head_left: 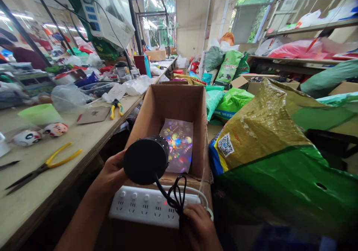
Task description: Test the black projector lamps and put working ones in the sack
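My left hand (113,172) grips the side of a black round projector lamp (145,161), tilted so its flat base faces me. A black cable (176,197) runs from the lamp and hangs in a bundled loop. My right hand (199,221) is closed on the lower end of that cable; the plug, if there, is hidden. Behind the cable lies a white power strip (140,206) with a small red light on. Past the lamp, a sheet of paper (179,143) in an open cardboard box (177,99) carries a bright coloured light pattern.
To the left, a workbench (84,176) bears long-nose pliers (46,166), yellow-handled cutters (116,108), painted white balls (55,129) and a pale green cup (40,114). A large gold and green sack (268,161) bulges close on the right. More sacks and boxes stand behind.
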### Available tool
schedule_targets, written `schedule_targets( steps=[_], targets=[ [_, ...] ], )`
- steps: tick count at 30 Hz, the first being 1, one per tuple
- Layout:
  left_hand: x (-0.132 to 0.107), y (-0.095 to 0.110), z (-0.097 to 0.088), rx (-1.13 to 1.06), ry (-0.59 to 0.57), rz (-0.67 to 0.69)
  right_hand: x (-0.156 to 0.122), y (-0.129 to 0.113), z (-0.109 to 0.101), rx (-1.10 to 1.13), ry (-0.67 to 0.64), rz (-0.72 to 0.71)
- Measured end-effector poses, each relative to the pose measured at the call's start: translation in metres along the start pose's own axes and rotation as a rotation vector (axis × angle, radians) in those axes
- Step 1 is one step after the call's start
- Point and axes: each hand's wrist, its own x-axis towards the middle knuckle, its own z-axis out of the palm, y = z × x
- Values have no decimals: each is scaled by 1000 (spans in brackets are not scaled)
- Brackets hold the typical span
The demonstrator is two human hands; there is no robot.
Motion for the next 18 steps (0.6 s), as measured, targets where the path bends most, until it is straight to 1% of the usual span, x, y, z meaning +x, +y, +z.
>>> schedule_targets(
  steps=[2, 6, 11, 14, 18],
  targets=[
    [-1, 2, 2, 14, 1, 5, -1, -1, 0, 14, -16, 20],
    [-1, 2, 2, 25, 1, 10, -2, -3, 0, 39, 9, 64],
    [-1, -2, -1, 9, -27, 21, -1, -2, -2, 37, -29, 25],
    [-1, -2, -1, 15, -40, 7, 0, -2, -1, 25, -14, 16],
    [-2, -2, 0, 37, -25, -6, 0, -3, 0, 21, 20, 31]
  ],
)
